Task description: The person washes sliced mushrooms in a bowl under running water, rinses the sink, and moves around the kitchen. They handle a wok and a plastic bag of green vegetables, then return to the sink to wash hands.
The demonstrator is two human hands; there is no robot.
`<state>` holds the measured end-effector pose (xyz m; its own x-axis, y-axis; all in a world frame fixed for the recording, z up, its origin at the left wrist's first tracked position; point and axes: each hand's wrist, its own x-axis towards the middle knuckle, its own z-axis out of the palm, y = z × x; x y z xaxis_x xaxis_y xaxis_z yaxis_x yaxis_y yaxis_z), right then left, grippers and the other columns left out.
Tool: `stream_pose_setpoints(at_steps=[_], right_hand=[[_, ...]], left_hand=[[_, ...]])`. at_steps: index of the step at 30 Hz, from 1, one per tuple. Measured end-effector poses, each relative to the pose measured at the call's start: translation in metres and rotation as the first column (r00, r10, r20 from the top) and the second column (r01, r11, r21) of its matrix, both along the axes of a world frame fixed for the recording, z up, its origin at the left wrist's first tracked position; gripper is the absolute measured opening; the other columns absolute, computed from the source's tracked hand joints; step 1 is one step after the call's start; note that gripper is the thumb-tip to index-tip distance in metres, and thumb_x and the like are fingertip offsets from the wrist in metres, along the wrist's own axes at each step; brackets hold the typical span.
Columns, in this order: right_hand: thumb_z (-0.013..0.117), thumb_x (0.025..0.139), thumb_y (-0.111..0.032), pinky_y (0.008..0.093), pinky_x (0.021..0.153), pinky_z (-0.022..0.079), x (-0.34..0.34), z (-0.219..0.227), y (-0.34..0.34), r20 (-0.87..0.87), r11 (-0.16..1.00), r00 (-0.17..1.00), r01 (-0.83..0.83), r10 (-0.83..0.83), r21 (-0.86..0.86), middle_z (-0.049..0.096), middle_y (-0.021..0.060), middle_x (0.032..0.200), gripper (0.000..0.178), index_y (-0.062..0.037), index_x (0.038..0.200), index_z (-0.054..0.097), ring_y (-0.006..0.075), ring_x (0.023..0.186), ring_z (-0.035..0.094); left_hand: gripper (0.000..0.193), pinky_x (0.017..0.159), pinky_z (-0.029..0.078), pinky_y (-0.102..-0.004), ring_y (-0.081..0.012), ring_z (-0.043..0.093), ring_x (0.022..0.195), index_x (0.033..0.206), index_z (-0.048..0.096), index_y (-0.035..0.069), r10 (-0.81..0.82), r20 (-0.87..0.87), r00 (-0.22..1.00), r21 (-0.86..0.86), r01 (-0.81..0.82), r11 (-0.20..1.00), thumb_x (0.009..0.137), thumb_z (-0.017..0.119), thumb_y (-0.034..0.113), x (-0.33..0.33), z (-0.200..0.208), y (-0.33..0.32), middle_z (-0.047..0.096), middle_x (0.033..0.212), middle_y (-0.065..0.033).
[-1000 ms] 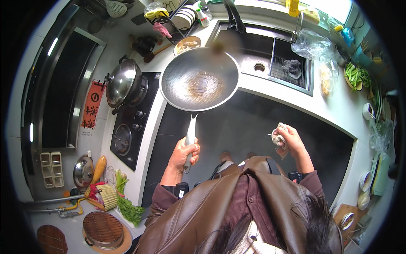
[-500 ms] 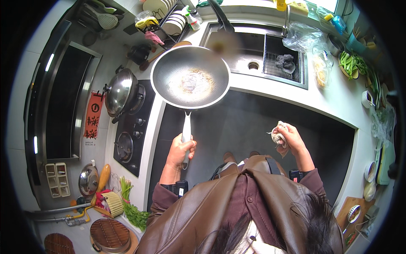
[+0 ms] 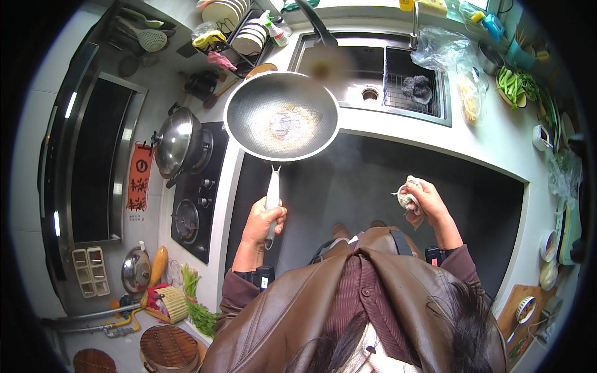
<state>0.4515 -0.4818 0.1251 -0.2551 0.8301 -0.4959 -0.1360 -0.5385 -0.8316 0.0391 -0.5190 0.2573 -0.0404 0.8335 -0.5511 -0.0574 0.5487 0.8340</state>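
Observation:
My left hand [image 3: 262, 222] is closed round the pale handle of a frying pan [image 3: 255, 118]. The pan is held out in front of me, its textured grey inside facing up, with a brownish, shiny patch in the middle. Its far rim overlaps the counter edge beside the sink. On the right, my right hand [image 3: 429, 204] grips a crumpled, off-white cloth [image 3: 409, 198]. That hand is over the dark floor, well apart from the pan. Part of the cloth is hidden by the fingers.
Ahead lies a steel sink [image 3: 348, 102] with a wire rack in its right side. A hob [image 3: 193, 217] on the left carries a lidded wok [image 3: 177, 140]. Clear plastic bags [image 3: 441, 50] and green vegetables [image 3: 511, 87] rest on the right counter. A chopping board [image 3: 511, 304] is at lower right.
The view has shifted slightly, so the surroundings sit a little differently. Both hands keep their hold on the pan and the cloth, hardly moving.

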Motion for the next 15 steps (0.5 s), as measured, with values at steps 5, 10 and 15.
stream_pose_setpoints(at_steps=[5,10,15], right_hand=[[0.063,0.098,-0.031,0.0199,0.05,0.043,0.002,-0.004,0.002,0.021,1.0,1.0,0.011,-0.011,0.002,0.064,-0.0016,0.08,0.024,-0.0071,0.095,0.065,0.0028,0.055,0.052],[0.063,0.097,-0.029,0.0204,0.051,0.044,0.005,-0.009,0.009,0.005,1.0,1.0,0.015,-0.015,-0.027,0.064,-0.0016,0.079,0.022,-0.0071,0.095,0.065,0.0031,0.057,0.053],[0.062,0.098,-0.029,0.0212,0.05,0.044,0.005,-0.016,0.019,-0.007,1.0,1.0,0.014,-0.014,-0.018,0.063,-0.0012,0.079,0.022,-0.007,0.095,0.065,0.0034,0.057,0.053]], left_hand=[[0.012,0.041,0.04,-0.0227,-0.0097,0.049,0.045,0.093,0.052,0.002,-0.003,0.072,0.997,-0.008,0.004,1.0,0.086,0.061,0.004,0.001,-0.001,0.004,0.054,0.066,-0.0045],[0.009,0.041,0.04,-0.0224,-0.0099,0.047,0.043,0.094,0.052,0.002,0.006,0.17,0.985,-0.045,0.002,0.999,0.087,0.058,0.002,0.003,-0.001,0.007,0.052,0.066,-0.0041],[0.009,0.042,0.039,-0.0226,-0.0096,0.045,0.043,0.096,0.052,0.001,-0.015,0.321,0.947,-0.057,0.035,0.998,0.088,0.054,0.002,0.005,0.001,0.009,0.05,0.065,-0.0035]])
